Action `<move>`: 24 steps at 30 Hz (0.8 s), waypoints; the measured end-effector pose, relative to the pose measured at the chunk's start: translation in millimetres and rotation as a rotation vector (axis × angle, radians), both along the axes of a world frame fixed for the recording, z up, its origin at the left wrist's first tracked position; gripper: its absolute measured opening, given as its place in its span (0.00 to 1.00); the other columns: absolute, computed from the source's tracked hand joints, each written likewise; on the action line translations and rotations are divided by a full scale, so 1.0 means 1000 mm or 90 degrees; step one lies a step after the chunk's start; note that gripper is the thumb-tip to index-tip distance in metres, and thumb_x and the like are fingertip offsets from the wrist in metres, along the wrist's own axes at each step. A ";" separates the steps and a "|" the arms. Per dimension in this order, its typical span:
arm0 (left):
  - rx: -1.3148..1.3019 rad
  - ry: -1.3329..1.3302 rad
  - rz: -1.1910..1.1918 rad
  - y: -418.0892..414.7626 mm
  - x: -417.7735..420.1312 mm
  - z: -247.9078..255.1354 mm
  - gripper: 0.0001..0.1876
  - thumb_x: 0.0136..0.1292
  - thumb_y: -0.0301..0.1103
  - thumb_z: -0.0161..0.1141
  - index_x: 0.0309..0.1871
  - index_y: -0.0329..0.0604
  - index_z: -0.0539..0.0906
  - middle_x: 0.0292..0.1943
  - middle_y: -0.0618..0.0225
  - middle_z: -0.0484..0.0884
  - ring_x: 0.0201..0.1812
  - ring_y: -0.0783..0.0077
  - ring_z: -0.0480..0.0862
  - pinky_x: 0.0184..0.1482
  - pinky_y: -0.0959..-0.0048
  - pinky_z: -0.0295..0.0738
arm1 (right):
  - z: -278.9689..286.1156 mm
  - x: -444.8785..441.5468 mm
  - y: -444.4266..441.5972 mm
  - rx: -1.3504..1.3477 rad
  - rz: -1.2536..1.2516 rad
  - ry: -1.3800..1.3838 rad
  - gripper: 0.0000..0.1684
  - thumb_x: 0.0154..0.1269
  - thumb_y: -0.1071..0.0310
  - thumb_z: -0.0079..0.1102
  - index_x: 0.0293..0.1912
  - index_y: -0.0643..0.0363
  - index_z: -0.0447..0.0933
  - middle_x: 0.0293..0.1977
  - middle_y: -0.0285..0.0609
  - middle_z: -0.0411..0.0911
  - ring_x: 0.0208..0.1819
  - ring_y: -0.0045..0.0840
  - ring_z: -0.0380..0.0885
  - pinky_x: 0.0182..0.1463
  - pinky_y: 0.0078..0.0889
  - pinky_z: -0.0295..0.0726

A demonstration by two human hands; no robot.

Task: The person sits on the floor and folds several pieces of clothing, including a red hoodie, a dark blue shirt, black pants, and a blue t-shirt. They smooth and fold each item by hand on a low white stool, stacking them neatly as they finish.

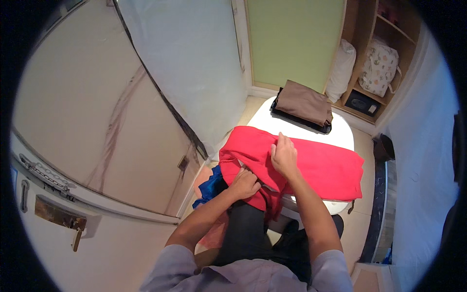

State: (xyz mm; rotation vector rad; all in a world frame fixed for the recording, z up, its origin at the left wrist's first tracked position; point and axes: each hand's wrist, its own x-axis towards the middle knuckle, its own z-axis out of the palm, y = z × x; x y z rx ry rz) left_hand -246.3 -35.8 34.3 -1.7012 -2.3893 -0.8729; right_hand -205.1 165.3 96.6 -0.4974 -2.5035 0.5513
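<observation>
A red cloth garment (324, 164) lies across a white rounded table (344, 133) in front of me. Its right part is spread fairly flat, while the left part is bunched and folded over, with some fabric hanging off the near edge toward my lap. My left hand (245, 184) has its fingers curled on the bunched red fabric at the near left. The fingertips are partly hidden there. My right hand (284, 155) rests flat on the middle of the garment, fingers extended and holding nothing.
Behind the garment sits a folded brown cloth (304, 102) on a dark folded cloth (292, 122). Blue fabric (211, 188) lies low at the left. An open wooden cabinet (359, 51) holds a patterned bag (381, 67). A dark bin (383, 148) stands right; a door (120, 248) is left.
</observation>
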 end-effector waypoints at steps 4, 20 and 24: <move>0.064 -0.113 0.042 -0.008 0.007 0.005 0.16 0.61 0.36 0.64 0.48 0.36 0.83 0.45 0.48 0.81 0.57 0.45 0.79 0.71 0.47 0.64 | -0.021 -0.010 0.012 0.012 -0.076 -0.168 0.16 0.72 0.63 0.58 0.53 0.63 0.77 0.49 0.55 0.81 0.55 0.50 0.79 0.55 0.58 0.79; 0.026 0.035 0.100 -0.002 0.030 0.005 0.21 0.68 0.41 0.65 0.59 0.40 0.82 0.64 0.47 0.75 0.73 0.41 0.70 0.77 0.40 0.56 | 0.018 -0.005 -0.011 0.170 0.026 -0.065 0.40 0.74 0.49 0.56 0.77 0.57 0.62 0.77 0.54 0.60 0.79 0.52 0.56 0.76 0.67 0.56; 0.000 0.053 0.099 0.000 0.032 0.005 0.23 0.66 0.41 0.67 0.61 0.40 0.82 0.66 0.47 0.75 0.73 0.41 0.69 0.77 0.39 0.55 | -0.031 0.003 0.000 0.117 0.162 -0.317 0.43 0.79 0.37 0.41 0.82 0.50 0.55 0.84 0.44 0.47 0.85 0.47 0.41 0.82 0.68 0.42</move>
